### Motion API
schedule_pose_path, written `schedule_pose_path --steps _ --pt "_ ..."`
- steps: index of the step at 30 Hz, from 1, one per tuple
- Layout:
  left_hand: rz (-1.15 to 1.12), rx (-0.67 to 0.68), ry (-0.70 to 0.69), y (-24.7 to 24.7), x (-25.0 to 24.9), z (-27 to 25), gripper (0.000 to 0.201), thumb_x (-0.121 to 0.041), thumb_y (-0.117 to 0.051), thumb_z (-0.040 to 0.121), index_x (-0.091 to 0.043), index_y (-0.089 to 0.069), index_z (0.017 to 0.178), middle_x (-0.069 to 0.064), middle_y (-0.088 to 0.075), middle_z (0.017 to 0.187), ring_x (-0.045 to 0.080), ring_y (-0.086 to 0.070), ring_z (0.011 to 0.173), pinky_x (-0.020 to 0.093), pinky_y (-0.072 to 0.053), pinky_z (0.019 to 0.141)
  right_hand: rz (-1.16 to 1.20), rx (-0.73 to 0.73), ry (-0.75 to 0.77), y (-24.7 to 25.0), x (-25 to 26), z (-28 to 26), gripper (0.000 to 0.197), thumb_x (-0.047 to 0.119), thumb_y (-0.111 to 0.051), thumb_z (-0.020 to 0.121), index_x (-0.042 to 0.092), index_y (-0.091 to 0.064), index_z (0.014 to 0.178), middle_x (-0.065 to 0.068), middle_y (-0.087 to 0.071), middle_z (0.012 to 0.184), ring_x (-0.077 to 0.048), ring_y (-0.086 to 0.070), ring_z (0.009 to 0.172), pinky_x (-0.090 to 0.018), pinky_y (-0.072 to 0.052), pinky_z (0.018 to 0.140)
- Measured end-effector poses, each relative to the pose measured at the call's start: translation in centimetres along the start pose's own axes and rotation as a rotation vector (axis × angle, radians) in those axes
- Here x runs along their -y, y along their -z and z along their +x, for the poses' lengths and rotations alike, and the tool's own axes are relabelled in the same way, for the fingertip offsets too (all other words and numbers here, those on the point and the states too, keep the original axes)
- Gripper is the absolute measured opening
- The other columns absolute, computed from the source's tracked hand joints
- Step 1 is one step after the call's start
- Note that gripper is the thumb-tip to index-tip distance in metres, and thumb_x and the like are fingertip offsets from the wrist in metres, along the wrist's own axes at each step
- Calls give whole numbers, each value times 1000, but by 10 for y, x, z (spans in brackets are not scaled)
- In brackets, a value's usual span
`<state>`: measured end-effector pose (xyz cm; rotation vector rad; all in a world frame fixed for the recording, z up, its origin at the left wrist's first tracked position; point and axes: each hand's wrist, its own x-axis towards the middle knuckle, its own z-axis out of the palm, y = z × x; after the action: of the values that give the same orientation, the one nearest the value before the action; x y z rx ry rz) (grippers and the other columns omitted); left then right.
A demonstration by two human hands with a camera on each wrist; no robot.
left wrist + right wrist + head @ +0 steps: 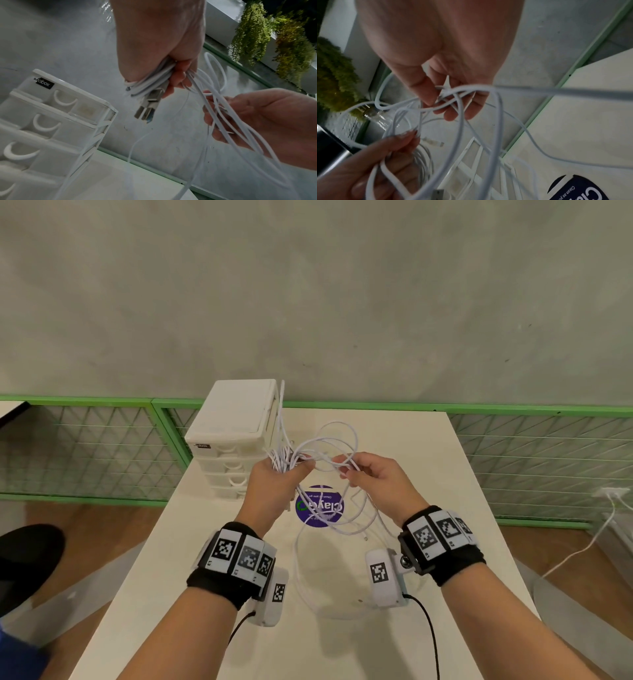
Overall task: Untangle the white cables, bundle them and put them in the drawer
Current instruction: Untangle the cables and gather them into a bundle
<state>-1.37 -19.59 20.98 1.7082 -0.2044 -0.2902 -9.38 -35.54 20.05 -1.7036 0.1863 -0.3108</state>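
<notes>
Both hands hold tangled white cables (329, 440) in the air above the table. My left hand (284, 474) grips a gathered bunch of cable loops (150, 81), and two USB plugs (147, 108) hang below its fist. My right hand (356, 470) pinches a few crossing strands (452, 93) between thumb and fingers, close to the left hand. More loops hang down to the table (342, 525). The white drawer unit (233, 436) stands just left of the hands, with all its drawers closed.
The cream table (171, 594) carries a round purple sticker (320, 506) under the hanging cables. A green wire-mesh fence (531, 446) runs behind the table. Another white cable (582, 549) lies on the wooden floor at right. A dark shoe (27, 559) shows at left.
</notes>
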Motion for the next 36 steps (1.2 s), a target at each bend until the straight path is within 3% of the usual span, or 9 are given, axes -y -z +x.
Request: schedule_pose_path --steps 2,6,11,13,17,23,29,34,36 --pt "13 13 -6 2 -1 0 19 -22 -75 80 -12 -61 72 -5 -45 41 12 -39 36 25 -35 42 94 51 -55 4 6 -1 30 -6 -48 87 12 -66 103 2 -67 91 3 -62 70 -9 -45 64" --pt "55 46 -30 6 -2 1 15 -22 -74 81 -10 -65 77 -8 -45 39 13 -39 37 27 -37 44 251 46 -212 11 10 2 28 27 -47 91 12 -70 96 -10 -72 88 -21 -67 70 -27 -49 64" --pt "25 60 -26 2 -3 0 16 -17 -72 83 -4 -64 84 -10 -45 38 10 -39 35 22 -36 42 19 163 -135 8 12 0 19 6 -52 92 8 -66 106 9 -71 71 2 -64 63 -9 -44 54" --pt "15 66 -29 0 -3 -2 14 -15 -71 84 -4 -62 83 -10 -46 37 7 -40 33 20 -35 40 17 127 -112 7 9 4 20 1 -57 89 4 -67 106 6 -72 84 6 -64 70 -6 -44 60" --pt "24 58 -84 1 -2 -3 9 -12 -69 85 -8 -62 80 -15 -52 39 -1 -47 36 10 -36 41 12 82 -100 10 5 4 21 0 -63 84 7 -69 103 -1 -71 92 0 -65 75 -12 -48 67" --pt "-26 -5 -105 0 0 -3 18 -11 -69 85 -15 -59 71 -17 -51 39 -3 -47 38 8 -36 43 84 46 -141 17 15 1 37 -12 -40 84 10 -69 90 -6 -68 91 -20 -66 65 -32 -52 61" --pt "-26 25 -121 -3 -3 -7 14 -11 -68 86 -13 -62 73 -18 -54 42 -4 -49 40 9 -37 45 91 -23 -263 15 10 7 25 25 -41 99 22 -53 121 -14 -58 70 -27 -60 52 -32 -54 50" --pt "14 -40 -151 -3 -2 -6 15 -8 -69 83 -8 -59 73 -9 -52 51 -3 -44 41 8 -37 45 -300 104 -125 14 5 11 20 34 -52 93 33 -72 90 -13 -61 110 -19 -57 99 -26 -43 86" --pt "45 -81 -167 -2 -1 -3 11 -9 -70 81 -2 -62 78 2 -58 63 -3 -47 46 8 -40 48 -226 166 -137 12 7 10 22 24 -50 95 26 -72 95 -2 -63 113 -8 -57 99 -15 -43 84"
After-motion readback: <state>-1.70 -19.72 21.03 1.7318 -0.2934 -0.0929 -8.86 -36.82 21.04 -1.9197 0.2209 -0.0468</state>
